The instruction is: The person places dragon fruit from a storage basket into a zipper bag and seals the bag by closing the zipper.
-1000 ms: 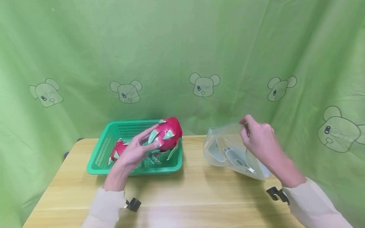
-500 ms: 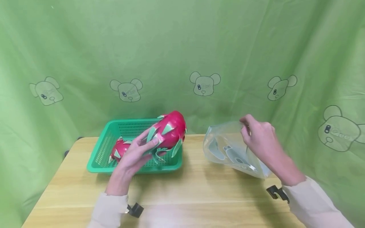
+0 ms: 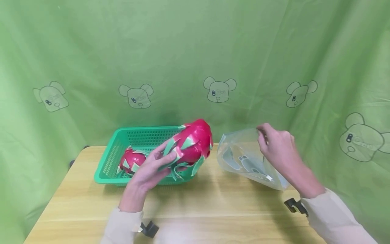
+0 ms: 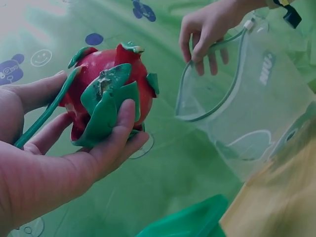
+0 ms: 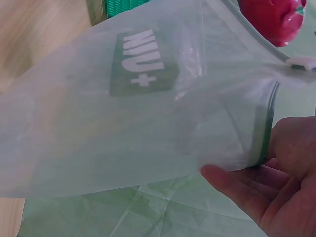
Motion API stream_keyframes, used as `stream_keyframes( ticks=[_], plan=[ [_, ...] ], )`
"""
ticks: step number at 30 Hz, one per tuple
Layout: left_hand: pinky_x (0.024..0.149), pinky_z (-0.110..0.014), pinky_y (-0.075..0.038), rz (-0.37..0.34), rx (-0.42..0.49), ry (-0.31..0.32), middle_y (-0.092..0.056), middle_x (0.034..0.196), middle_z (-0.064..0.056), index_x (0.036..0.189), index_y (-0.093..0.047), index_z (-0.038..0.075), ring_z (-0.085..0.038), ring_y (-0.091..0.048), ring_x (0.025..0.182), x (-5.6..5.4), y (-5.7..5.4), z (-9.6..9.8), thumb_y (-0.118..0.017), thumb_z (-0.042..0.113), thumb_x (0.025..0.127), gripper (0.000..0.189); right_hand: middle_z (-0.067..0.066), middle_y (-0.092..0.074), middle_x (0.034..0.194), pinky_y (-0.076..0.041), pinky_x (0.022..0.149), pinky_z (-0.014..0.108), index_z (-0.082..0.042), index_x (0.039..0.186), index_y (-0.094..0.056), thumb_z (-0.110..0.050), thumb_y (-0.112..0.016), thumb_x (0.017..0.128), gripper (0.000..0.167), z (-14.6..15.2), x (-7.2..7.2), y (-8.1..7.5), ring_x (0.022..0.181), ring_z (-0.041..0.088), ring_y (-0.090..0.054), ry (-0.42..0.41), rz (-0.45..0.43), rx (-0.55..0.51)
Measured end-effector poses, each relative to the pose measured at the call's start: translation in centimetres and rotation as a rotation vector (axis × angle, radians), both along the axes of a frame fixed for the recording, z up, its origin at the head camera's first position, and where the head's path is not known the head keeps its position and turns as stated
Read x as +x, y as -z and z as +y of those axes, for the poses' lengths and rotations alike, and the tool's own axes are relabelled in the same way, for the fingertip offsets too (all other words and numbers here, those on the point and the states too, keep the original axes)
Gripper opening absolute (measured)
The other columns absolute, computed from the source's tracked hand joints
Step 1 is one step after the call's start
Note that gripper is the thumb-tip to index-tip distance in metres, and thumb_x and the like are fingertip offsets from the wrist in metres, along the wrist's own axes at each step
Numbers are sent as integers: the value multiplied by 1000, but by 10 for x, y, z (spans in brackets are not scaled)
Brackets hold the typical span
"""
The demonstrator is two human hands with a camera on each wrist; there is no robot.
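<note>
My left hand [image 3: 155,167] grips a dragon fruit [image 3: 195,140], red with green scales, above the right end of the green basket [image 3: 100,169]. In the left wrist view, fingers and thumb curl round that dragon fruit [image 4: 106,89]. Another dragon fruit [image 3: 133,160] lies inside the basket at its left. On the right, my right hand [image 3: 278,145] pinches the rim of a clear zip bag [image 3: 243,152]. Its mouth gapes toward the held fruit, as the left wrist view shows. In the right wrist view the bag [image 5: 143,128] bears white lettering, and part of the fruit shows beyond its zip edge.
Both basket and bag are over a light wooden table [image 3: 182,210]. Behind it hangs a green curtain [image 3: 182,51] printed with bear heads. A black strap mount [image 3: 149,229] sits at the left wrist, and a similar one [image 3: 295,206] at the right.
My left hand has carried the dragon fruit up and to the right, from inside the basket's outline to past its right end. The right hand and bag have hardly moved.
</note>
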State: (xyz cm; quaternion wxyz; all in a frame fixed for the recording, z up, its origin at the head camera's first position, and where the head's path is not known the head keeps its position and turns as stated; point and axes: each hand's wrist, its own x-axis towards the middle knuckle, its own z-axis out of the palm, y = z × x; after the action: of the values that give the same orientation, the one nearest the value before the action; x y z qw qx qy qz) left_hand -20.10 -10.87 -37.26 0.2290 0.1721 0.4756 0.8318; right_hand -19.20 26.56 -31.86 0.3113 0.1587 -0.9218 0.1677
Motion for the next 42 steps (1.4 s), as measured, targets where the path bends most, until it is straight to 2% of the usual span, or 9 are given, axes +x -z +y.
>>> stream_keyframes(
  ticks=[5,8,11,16,21,25,32,36,42],
  plan=[
    [113,-52,-40,9,84,91,-42,153,-16,158,-39,17,-32,-47,136,1,3,11,-68,7,96,69,28,-72,88,-57,47,35,9,107,-67,5,-61,95,15,0,0,0,53,25,-65,6,9,1],
    [113,-53,-41,-1,165,162,-35,158,-17,160,-36,18,-35,-42,141,1,6,18,-67,2,96,73,28,-72,88,-56,46,31,9,108,-67,5,-61,95,15,1,2,0,52,22,-63,8,-5,-4],
    [111,-52,-43,-3,198,200,-32,160,-17,161,-35,19,-36,-41,142,1,9,25,-69,1,95,76,29,-71,88,-51,43,24,9,108,-67,5,-61,95,16,0,2,0,49,16,-59,8,-17,-8],
    [108,-55,-46,-5,173,223,-39,158,-19,159,-38,18,-37,-47,138,3,13,37,-75,11,94,76,29,-71,89,-48,42,21,10,109,-67,6,-60,95,17,-1,2,1,47,12,-55,3,-11,-12],
    [107,-61,-44,-29,187,292,-37,159,-22,160,-35,17,-41,-47,138,5,14,48,-71,19,98,72,27,-72,88,-51,44,23,9,108,-68,6,-61,94,16,-2,3,4,47,13,-56,-6,18,-1],
    [106,-61,-44,-60,163,325,-40,156,-22,160,-35,16,-40,-51,134,5,15,56,-71,23,98,72,25,-73,86,-47,41,22,8,107,-69,7,-62,93,16,-1,3,7,44,9,-51,-13,50,5],
    [104,-56,-48,-120,86,335,-51,147,-20,157,-41,14,-32,-60,125,7,19,69,-64,19,103,59,23,-73,87,-41,39,22,7,109,-69,7,-62,93,18,0,9,11,44,7,-44,-14,63,7],
    [103,-57,-50,-144,25,295,-53,144,-19,155,-44,15,-31,-62,121,8,18,74,-59,12,104,54,21,-74,86,-38,37,21,6,109,-70,7,-64,92,18,-1,11,13,44,6,-43,-29,69,19],
    [96,-50,-56,-113,-72,241,-58,140,-21,154,-46,17,-31,-68,109,11,14,79,-57,8,104,52,18,-74,84,-35,37,19,4,108,-71,8,-67,90,19,-4,10,10,43,3,-39,-63,112,43]
  ],
)
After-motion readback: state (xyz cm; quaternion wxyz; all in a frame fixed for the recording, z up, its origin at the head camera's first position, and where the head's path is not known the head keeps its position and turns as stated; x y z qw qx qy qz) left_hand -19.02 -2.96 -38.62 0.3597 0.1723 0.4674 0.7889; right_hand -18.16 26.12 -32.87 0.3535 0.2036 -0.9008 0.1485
